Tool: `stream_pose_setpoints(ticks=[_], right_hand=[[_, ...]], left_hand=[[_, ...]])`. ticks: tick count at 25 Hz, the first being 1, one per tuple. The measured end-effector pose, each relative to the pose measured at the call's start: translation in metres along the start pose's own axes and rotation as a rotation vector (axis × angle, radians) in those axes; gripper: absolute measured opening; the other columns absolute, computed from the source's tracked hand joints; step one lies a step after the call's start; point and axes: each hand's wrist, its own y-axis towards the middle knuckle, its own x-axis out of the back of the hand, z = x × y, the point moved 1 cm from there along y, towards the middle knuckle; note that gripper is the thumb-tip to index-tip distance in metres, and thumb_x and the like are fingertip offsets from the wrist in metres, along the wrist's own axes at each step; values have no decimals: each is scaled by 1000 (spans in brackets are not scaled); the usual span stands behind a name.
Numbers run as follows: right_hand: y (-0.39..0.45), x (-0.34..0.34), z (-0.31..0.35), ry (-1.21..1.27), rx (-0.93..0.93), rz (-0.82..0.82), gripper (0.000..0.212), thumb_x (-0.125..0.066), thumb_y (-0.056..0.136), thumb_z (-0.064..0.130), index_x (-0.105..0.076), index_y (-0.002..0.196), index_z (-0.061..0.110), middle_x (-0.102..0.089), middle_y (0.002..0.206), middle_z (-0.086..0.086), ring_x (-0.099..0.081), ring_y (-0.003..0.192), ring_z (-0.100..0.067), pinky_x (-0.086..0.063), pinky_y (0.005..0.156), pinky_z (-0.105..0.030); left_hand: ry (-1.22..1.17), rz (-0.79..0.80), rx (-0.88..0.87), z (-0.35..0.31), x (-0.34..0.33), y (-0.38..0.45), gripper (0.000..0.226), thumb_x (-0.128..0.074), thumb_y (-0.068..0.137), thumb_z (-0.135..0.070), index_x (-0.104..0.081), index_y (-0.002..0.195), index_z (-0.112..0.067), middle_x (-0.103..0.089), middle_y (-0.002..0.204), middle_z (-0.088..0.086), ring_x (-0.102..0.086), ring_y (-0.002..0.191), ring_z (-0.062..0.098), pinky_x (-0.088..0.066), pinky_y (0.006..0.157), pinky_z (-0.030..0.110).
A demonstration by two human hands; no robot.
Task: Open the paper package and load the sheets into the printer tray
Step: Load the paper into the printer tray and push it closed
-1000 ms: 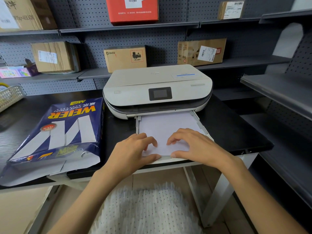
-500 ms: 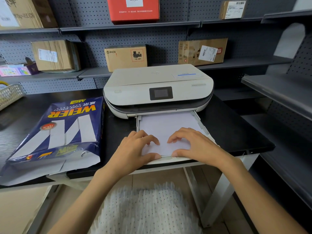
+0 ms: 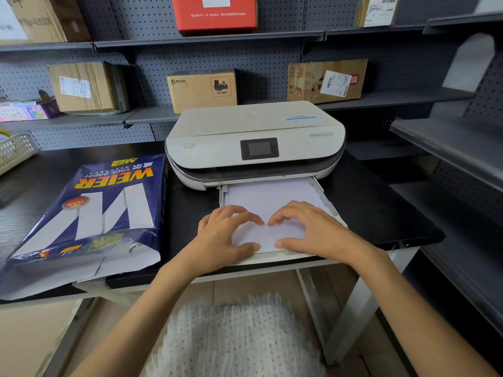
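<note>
A white printer [image 3: 253, 140] stands on the black table, its paper tray [image 3: 326, 202] pulled out toward me. White sheets [image 3: 269, 197] lie flat in the tray. My left hand [image 3: 220, 238] and my right hand [image 3: 313, 229] rest on the near end of the sheets, fingertips almost meeting in the middle and thumbs at the front edge. The blue paper package [image 3: 89, 213] lies to the left of the printer, its near end torn open.
The black table [image 3: 381, 213] ends just right of the tray. Grey shelves behind hold cardboard boxes [image 3: 202, 89] and a red box [image 3: 215, 12]. A shelf [image 3: 449, 148] juts out at the right. A wire basket [image 3: 15, 151] sits far left.
Both hands stay on the sheets in the tray; the fingertips have drawn slightly closer together. The view has shifted a little.
</note>
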Motion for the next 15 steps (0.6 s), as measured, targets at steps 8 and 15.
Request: stream_pose_setpoints(ticks=[8, 15], right_hand=[[1, -2, 1, -3, 8, -3, 32, -68, 84, 42, -60, 115, 42, -55, 115, 26, -47, 114, 3, -42, 102, -30], [6, 4, -12, -174, -160, -199, 34, -55, 97, 38, -57, 129, 30, -49, 141, 14, -38, 135, -12, -29, 109, -36]], left_hand=[[-64, 22, -47, 7, -3, 1, 42, -64, 87, -44, -52, 126, -45, -42, 137, -16, -30, 135, 9, -26, 116, 41], [-6, -123, 88, 23, -2, 5, 61, -46, 95, -54, -39, 148, -25, -32, 156, -6, -25, 145, 12, -24, 114, 28]])
